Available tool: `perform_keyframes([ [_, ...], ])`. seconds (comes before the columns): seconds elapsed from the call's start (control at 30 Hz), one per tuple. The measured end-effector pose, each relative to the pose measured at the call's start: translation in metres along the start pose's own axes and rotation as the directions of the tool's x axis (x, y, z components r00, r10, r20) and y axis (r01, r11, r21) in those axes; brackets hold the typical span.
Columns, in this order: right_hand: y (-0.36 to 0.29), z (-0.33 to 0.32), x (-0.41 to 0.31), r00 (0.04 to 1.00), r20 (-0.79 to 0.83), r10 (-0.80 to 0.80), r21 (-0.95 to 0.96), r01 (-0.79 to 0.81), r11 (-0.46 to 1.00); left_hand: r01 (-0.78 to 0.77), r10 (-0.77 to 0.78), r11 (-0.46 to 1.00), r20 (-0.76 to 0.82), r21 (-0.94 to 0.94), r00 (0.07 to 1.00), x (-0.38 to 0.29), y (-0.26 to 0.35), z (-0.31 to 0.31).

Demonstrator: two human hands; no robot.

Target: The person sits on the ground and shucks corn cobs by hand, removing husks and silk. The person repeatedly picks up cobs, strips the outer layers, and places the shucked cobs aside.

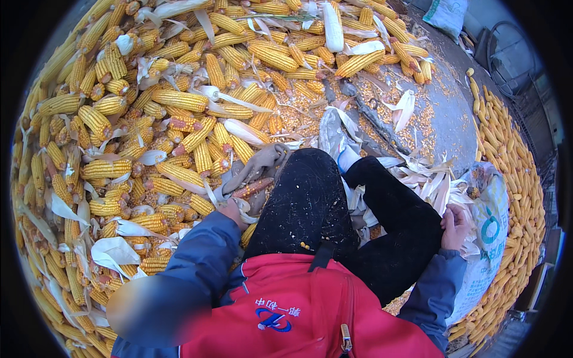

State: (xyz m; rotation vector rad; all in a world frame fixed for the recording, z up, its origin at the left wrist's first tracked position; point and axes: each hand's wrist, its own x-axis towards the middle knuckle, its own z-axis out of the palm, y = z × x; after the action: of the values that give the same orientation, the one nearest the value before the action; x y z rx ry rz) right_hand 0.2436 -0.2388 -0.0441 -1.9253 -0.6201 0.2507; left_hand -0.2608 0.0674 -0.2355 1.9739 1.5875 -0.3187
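Note:
My left hand (231, 214) is low beside my left thigh, against a strip of pale corn husk (244, 210); its fingers are partly hidden, so a grip on the husk cannot be told. Just beyond it lie a reddish corn cob (253, 187) and what looks like a grey cloth glove (262, 163). My right hand (455, 227) hovers or rests by my right knee, fingers loosely curled and apart, with nothing visible in them. Beside that hand are loose dry husks (441, 188) and a printed white woven sack (485, 223).
A large heap of husked yellow corn ears (179, 99) spreads ahead and left. Loose kernels (295, 117) and a dark elongated object (376, 118) lie on the grey ground (452, 123). More corn ears (515, 179) are piled at right. Another sack (446, 18) stands at the far right.

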Motion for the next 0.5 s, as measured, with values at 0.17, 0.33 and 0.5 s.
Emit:
perform_keyframes([
  [0.17, 0.002, -0.004, -0.018, 0.998, -0.06, -0.023, 0.052, 0.026, 0.998, -0.093, 0.1, 0.995, -0.257, 0.039, 0.961, -0.013, -0.002, 0.003],
  [0.33, 0.014, 0.0, -0.02, 0.996, -0.06, -0.07, 0.078, 0.074, 0.994, -0.175, 0.215, 0.976, -0.527, 0.126, 0.822, -0.028, 0.005, 0.005],
  [0.5, 0.012, -0.003, -0.02, 0.997, -0.071, -0.029, 0.047, 0.032, 0.998, -0.17, 0.227, 0.974, -0.572, 0.152, 0.789, -0.024, 0.007, 0.006],
])
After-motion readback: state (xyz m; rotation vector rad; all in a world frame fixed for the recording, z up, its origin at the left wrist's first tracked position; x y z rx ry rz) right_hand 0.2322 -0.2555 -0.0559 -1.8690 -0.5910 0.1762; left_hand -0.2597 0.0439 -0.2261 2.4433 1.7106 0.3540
